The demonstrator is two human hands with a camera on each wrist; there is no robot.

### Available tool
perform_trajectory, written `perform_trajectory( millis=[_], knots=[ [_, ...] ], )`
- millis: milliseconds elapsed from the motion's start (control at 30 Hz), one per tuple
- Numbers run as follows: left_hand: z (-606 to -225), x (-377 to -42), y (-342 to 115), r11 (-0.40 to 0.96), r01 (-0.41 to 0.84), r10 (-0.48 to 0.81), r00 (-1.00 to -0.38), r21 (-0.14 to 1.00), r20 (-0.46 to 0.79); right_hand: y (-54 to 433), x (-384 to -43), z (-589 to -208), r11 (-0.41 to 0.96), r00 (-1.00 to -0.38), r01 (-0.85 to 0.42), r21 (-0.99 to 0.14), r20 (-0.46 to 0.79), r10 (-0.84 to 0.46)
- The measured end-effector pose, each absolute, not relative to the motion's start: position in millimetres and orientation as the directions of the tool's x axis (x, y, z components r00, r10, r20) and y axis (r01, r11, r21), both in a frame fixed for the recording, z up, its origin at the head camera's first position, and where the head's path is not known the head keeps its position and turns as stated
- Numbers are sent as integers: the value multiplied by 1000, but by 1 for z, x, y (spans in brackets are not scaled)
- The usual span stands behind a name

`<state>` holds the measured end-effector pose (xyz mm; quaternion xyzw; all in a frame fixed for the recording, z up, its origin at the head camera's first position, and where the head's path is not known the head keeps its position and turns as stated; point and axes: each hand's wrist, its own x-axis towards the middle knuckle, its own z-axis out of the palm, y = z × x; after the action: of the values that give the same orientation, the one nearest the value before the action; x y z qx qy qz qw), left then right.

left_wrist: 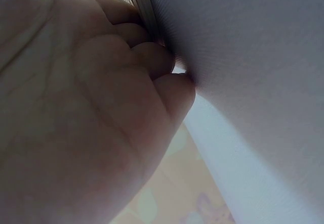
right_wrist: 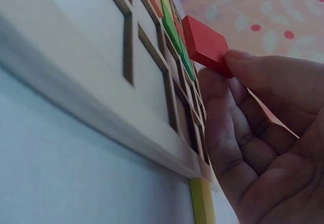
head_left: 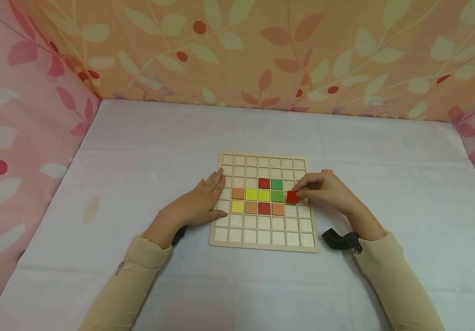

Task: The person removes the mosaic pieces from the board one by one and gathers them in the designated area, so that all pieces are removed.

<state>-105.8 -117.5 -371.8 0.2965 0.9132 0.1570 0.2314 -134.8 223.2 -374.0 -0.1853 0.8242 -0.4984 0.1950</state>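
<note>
A wooden grid board [head_left: 262,248] lies flat, with red, green, yellow and orange square tiles set in its middle cells. My left hand [head_left: 196,202] rests at the board's left edge, fingers extended and thumb spread; in the left wrist view its fingertips touch down beside the board's side. Between thumb and fingertips, my right hand [head_left: 328,189] pinches a red square tile [head_left: 292,197] over the board's right part, beside a green tile [head_left: 277,196]. The right wrist view shows that red tile [right_wrist: 206,41] tilted, held by one edge above the cells.
An orange tile [head_left: 327,171] shows partly behind the right hand, off the board. A yellow tile [right_wrist: 202,201] lies by the board's edge in the right wrist view. A black wrist device [head_left: 338,240] sits under the right wrist. Patterned cloth [head_left: 237,50] stands behind the white tabletop.
</note>
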Motion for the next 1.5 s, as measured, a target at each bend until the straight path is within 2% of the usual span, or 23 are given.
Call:
perform_trajectory(
  millis=[567, 1500],
  knots=[
    [-370, -104, -118, 772, 462, 613, -723, 437, -319, 257, -128, -362, 467, -902, -71, -882, -144, -408],
    [-369, -106, -117, 767, 464, 618, -721, 443, -314, 302, -136, -367, 491, -923, -13, -871, -178, -340]
  ],
)
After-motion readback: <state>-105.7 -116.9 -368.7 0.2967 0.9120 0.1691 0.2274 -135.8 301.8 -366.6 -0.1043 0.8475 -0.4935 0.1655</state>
